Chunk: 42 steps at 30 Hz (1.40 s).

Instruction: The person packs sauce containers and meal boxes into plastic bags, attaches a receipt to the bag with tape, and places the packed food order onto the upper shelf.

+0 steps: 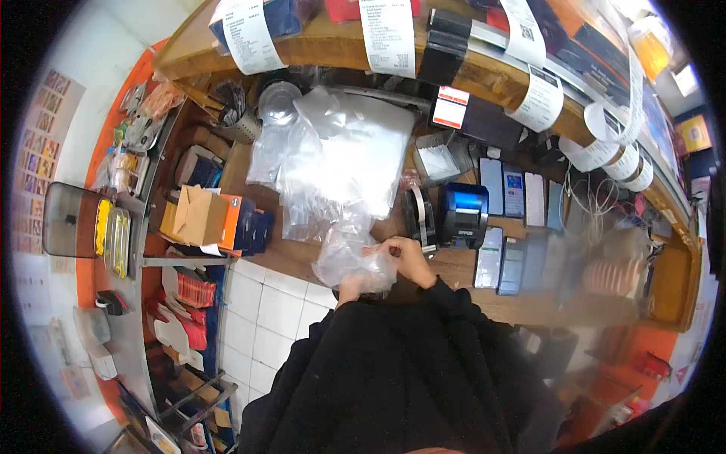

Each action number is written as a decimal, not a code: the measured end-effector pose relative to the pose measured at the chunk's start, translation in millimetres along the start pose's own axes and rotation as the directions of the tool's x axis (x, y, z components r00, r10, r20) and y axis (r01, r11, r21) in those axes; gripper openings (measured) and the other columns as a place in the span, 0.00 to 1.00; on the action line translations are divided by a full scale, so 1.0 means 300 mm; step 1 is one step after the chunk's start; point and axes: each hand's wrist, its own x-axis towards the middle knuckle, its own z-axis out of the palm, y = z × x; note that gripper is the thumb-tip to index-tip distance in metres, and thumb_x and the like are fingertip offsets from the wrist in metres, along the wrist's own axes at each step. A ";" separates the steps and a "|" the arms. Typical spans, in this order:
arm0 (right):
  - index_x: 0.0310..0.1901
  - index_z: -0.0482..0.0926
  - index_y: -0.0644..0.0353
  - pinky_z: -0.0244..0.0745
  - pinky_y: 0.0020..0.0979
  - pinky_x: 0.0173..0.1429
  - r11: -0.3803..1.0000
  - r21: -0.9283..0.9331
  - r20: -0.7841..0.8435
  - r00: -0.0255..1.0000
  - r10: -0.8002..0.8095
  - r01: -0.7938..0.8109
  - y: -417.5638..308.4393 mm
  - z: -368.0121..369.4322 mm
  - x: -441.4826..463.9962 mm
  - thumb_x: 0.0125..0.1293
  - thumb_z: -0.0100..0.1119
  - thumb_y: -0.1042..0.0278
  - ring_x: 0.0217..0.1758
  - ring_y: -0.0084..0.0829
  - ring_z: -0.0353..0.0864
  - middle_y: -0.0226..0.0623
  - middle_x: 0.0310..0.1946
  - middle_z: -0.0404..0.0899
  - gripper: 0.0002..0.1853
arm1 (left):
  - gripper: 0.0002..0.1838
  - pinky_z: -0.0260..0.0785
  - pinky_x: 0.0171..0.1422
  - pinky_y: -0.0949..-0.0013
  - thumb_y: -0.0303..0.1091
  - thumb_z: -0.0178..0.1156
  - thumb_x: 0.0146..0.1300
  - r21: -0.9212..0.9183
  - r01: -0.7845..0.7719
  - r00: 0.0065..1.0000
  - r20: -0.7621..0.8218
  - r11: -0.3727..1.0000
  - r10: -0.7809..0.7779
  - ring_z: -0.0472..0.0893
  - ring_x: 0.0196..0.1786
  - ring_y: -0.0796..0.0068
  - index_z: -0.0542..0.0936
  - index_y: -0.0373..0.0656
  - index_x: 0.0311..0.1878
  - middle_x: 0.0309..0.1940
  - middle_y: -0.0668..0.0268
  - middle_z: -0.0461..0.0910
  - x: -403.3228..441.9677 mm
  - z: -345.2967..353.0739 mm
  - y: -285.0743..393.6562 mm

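A crumpled clear plastic bag is between my hands at the counter's front edge. My right hand is closed, its thumb and fingers pinching the bag's right side. Below the bag, my left hand grips its lower edge, with most of the fingers hidden by the plastic. Just beyond lies a spread pile of clear plastic bags. To the right of my right hand stand a tape dispenser and a black and blue label printer.
Several phones lie on the right of the counter. Receipts hang from the raised shelf ahead. At left are a cardboard box, a round clear container and a metal holder. White tiles cover the floor.
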 end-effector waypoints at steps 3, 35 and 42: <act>0.31 0.79 0.63 0.71 0.24 0.32 0.999 -0.039 -0.190 0.981 -0.029 0.022 -0.003 0.032 -0.086 0.49 0.62 0.76 0.28 0.24 0.78 0.39 0.25 0.78 0.06 | 0.17 0.63 0.55 0.65 0.38 0.52 0.59 -0.024 -0.028 0.990 -0.141 0.999 0.024 0.73 0.48 0.66 0.74 0.34 0.44 0.39 0.57 0.77 -0.012 0.043 0.040; 0.34 0.76 0.62 0.72 0.32 0.41 0.804 -0.332 -0.142 0.816 -0.560 0.494 0.014 0.190 -0.156 0.47 0.56 0.81 0.37 0.38 0.76 0.38 0.31 0.74 0.10 | 0.13 0.76 0.35 0.71 0.26 0.62 0.53 -0.380 0.223 0.945 0.311 0.898 -0.103 0.82 0.33 0.68 0.75 0.27 0.38 0.28 0.50 0.79 -0.028 -0.155 0.246; 0.31 0.77 0.60 0.72 0.31 0.36 0.737 -0.431 -0.029 0.808 -0.588 0.521 -0.047 0.175 -0.123 0.44 0.57 0.76 0.35 0.33 0.76 0.32 0.29 0.75 0.09 | 0.08 0.76 0.42 0.71 0.19 0.56 0.56 -0.493 -0.207 0.932 -0.361 0.845 0.018 0.80 0.35 0.68 0.71 0.27 0.39 0.36 0.52 0.77 -0.152 0.015 0.145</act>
